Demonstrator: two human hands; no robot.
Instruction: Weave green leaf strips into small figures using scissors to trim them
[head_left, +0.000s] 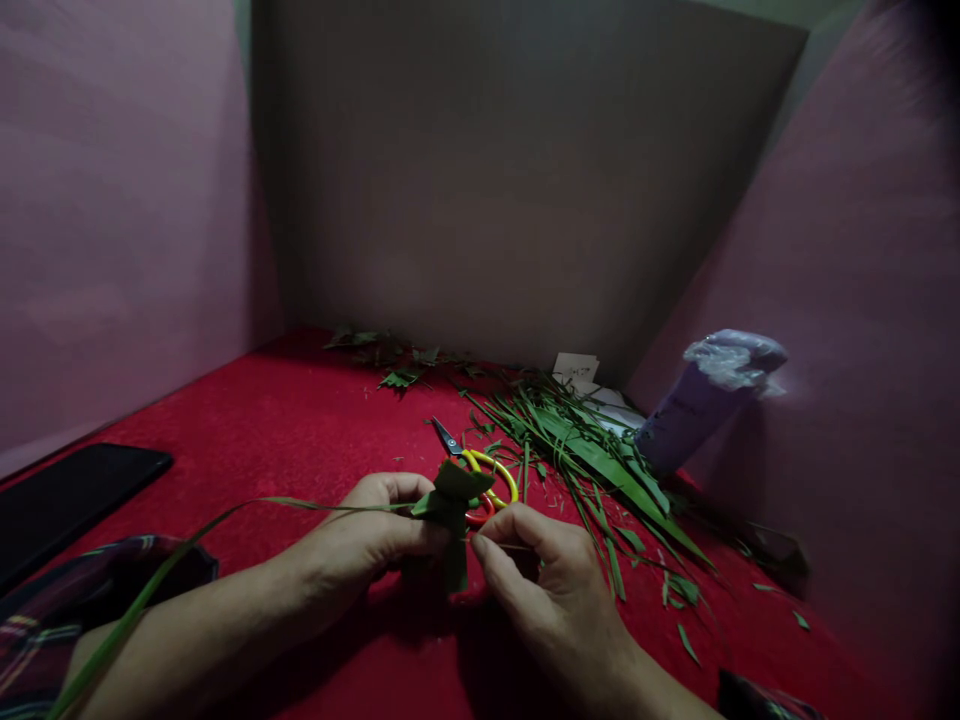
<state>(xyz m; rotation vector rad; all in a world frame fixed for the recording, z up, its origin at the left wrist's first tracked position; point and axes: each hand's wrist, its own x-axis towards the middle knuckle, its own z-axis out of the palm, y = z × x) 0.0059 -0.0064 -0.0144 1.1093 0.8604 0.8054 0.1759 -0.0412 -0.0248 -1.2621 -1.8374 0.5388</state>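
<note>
Low over the red cloth (pixel 300 430), both my hands meet around a small folded green leaf piece (pixel 452 500). My left hand (pixel 375 535) is closed on its left side, and a long thin leaf strip (pixel 187 545) trails from there toward the lower left. My right hand (pixel 536 570) pinches the piece from the right, fingers pressed together. Just behind the folded leaf lie scissors (pixel 480 470) with yellow and red handles, their blades pointing away from me.
A heap of long green leaves (pixel 592 450) and cut scraps spreads right of the scissors. A purple plastic-wrapped tube (pixel 705 395) leans at the right wall. White paper (pixel 576 370) lies at the back. A dark phone (pixel 64 495) rests far left. Cardboard walls enclose the space.
</note>
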